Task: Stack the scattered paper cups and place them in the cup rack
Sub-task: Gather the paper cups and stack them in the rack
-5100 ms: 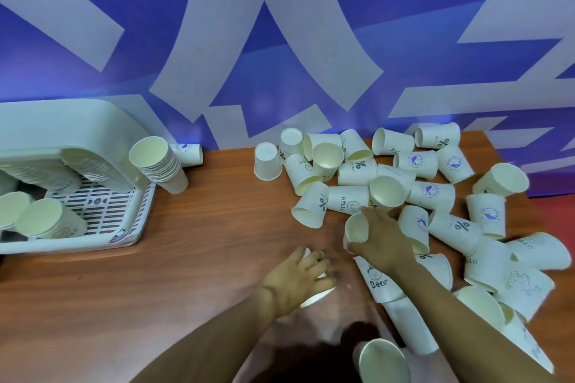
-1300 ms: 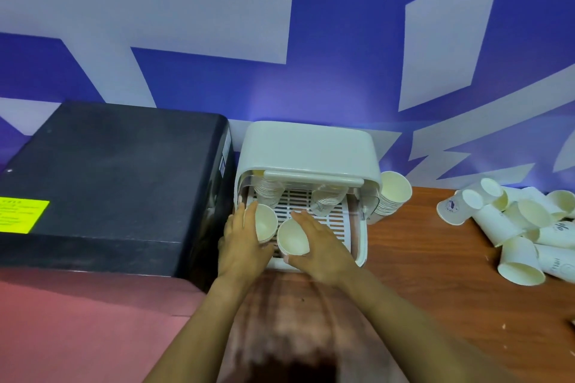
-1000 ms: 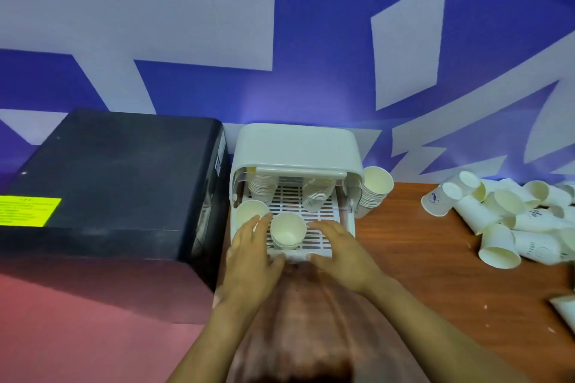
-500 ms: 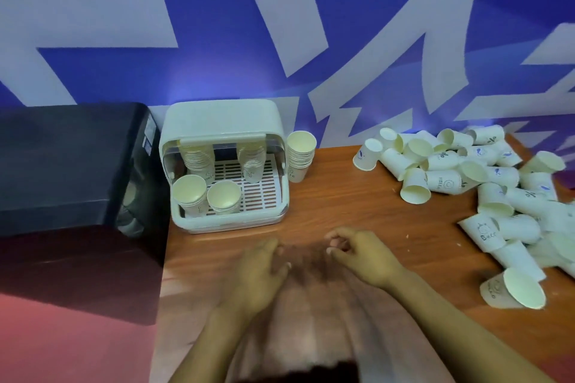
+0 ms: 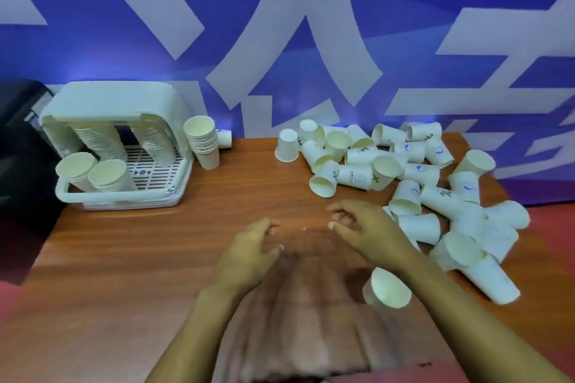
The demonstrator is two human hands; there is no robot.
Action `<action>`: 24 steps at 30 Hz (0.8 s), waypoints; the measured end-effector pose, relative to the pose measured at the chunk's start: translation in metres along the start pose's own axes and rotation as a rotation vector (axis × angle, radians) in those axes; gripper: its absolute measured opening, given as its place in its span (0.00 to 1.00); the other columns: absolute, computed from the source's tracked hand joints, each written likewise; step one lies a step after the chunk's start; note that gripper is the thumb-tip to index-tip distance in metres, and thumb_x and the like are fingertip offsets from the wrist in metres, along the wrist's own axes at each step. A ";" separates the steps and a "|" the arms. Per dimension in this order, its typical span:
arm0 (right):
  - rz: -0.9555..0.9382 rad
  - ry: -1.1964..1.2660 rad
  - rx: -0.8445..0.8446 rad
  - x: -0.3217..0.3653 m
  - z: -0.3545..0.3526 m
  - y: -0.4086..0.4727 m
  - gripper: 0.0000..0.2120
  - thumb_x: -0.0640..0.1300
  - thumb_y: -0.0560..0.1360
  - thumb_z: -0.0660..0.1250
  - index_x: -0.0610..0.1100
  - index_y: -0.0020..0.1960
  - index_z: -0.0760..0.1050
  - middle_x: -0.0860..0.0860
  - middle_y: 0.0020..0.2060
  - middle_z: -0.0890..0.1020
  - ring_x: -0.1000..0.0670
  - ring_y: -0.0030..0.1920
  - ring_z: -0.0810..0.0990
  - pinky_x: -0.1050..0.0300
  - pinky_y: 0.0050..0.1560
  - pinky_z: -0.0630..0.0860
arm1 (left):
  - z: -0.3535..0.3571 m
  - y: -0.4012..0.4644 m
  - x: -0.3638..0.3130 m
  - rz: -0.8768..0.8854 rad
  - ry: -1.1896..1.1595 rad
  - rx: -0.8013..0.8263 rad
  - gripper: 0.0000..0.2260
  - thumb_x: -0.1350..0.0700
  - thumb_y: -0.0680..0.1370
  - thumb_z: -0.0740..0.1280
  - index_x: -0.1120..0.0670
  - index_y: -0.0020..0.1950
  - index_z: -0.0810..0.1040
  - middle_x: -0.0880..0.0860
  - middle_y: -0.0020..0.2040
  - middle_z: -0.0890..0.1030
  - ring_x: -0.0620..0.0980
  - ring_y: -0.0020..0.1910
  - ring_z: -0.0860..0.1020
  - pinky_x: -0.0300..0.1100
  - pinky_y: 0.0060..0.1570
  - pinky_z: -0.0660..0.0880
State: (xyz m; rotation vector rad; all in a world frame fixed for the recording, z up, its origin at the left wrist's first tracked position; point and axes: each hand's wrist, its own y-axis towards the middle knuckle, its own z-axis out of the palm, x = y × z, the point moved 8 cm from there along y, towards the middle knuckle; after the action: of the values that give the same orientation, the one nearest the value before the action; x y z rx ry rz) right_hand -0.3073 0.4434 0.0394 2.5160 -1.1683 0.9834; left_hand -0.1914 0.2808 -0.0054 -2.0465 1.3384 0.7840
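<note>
A white cup rack (image 5: 121, 194) stands at the table's back left, with several cup stacks inside, two of them near its front rim (image 5: 91, 172). Many loose white paper cups (image 5: 404, 177) lie scattered at the right. One cup (image 5: 387, 287) lies on its side below my right forearm. My left hand (image 5: 249, 253) hovers over the middle of the table, fingers apart, holding nothing. My right hand (image 5: 362, 225) is just left of the cup pile, fingers loosely curled and empty.
A stack of cups (image 5: 203, 143) stands on the wooden table (image 5: 140, 258) just right of the rack, with one cup (image 5: 224, 137) lying behind it. A black box (image 5: 18, 121) sits left of the rack. A blue and white wall runs behind.
Both hands set cup stacks at the front of the rack, let go and drew back to the middle of the table. The view swung right toward the loose cups.
</note>
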 end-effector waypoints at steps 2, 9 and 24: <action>0.050 0.018 -0.034 -0.032 -0.021 -0.008 0.13 0.47 0.73 0.69 0.51 0.57 0.77 0.57 0.45 0.80 0.59 0.45 0.78 0.58 0.50 0.76 | 0.032 0.000 -0.027 0.044 0.007 0.073 0.21 0.59 0.74 0.70 0.51 0.66 0.72 0.49 0.59 0.75 0.47 0.61 0.74 0.33 0.58 0.66; 0.296 -0.143 -0.055 -0.146 -0.047 -0.036 0.22 0.49 0.74 0.68 0.50 0.67 0.70 0.51 0.57 0.77 0.51 0.53 0.77 0.57 0.50 0.73 | 0.145 0.007 -0.107 0.141 0.169 0.294 0.37 0.46 0.69 0.73 0.44 0.74 0.60 0.46 0.72 0.63 0.48 0.71 0.63 0.43 0.68 0.63; 0.333 -0.418 0.109 -0.196 0.002 -0.042 0.36 0.59 0.72 0.67 0.52 0.74 0.55 0.48 0.68 0.64 0.44 0.64 0.68 0.51 0.53 0.72 | 0.216 0.000 -0.094 -0.011 0.259 0.337 0.37 0.50 0.70 0.72 0.45 0.75 0.58 0.48 0.69 0.64 0.53 0.67 0.67 0.45 0.63 0.68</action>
State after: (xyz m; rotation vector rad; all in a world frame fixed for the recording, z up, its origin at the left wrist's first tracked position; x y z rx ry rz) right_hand -0.3674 0.5894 -0.0846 2.7553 -1.7405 0.6062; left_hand -0.2584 0.4938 -0.0809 -1.9254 1.4824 0.2676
